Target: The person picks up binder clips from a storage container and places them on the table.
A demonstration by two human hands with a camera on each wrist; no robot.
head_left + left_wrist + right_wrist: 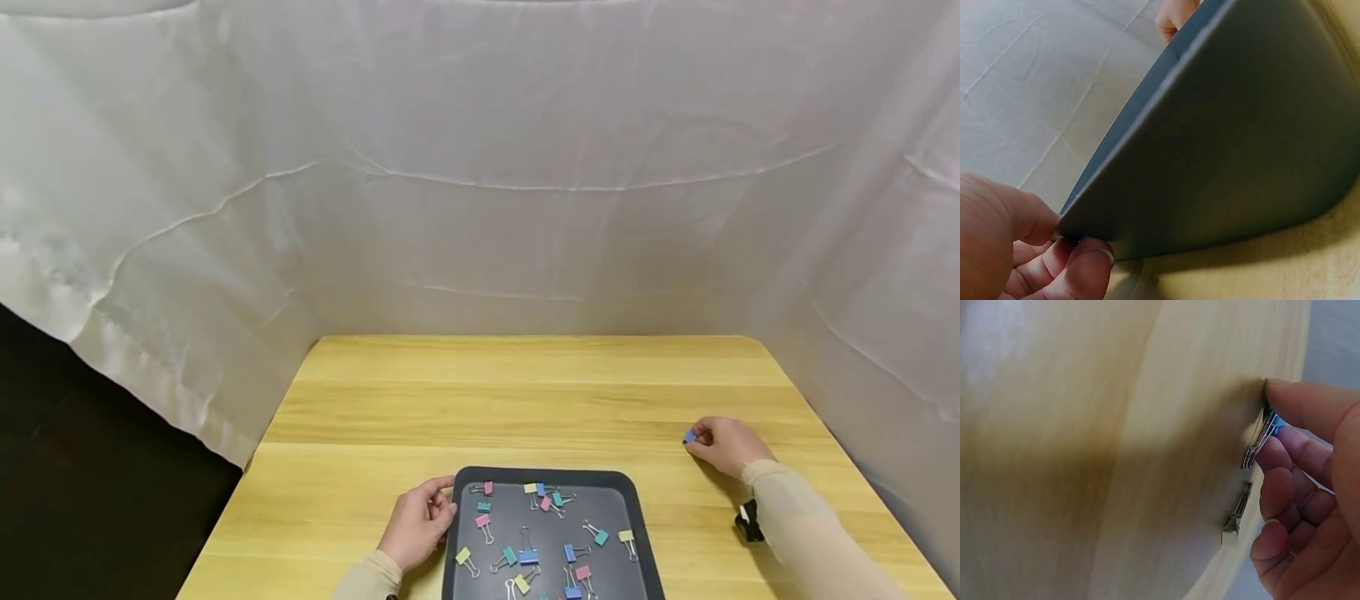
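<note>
- Smooth dark tray (585, 477), round-cornered: rim pinched by my left hand (420, 525); coloured binder clips (528, 557) with looped wire handles inside.
- Blue clip (689, 436) with silvery handles: pinched narrowly by my right hand (726, 446).
- Pale clip (1230, 536): on grained wooden tabletop (450, 400), just beside my right hand.

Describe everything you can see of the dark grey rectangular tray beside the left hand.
The dark grey rectangular tray has rounded corners and a raised rim around a flat floor; its smooth, matt surface looks like coated metal. It sits open side up on the yellow wood-grain table, its near edge cut off in the head view. The left hand grips its left rim near the far corner. Small pink, yellow, teal and blue binder clips lie scattered inside.
</note>
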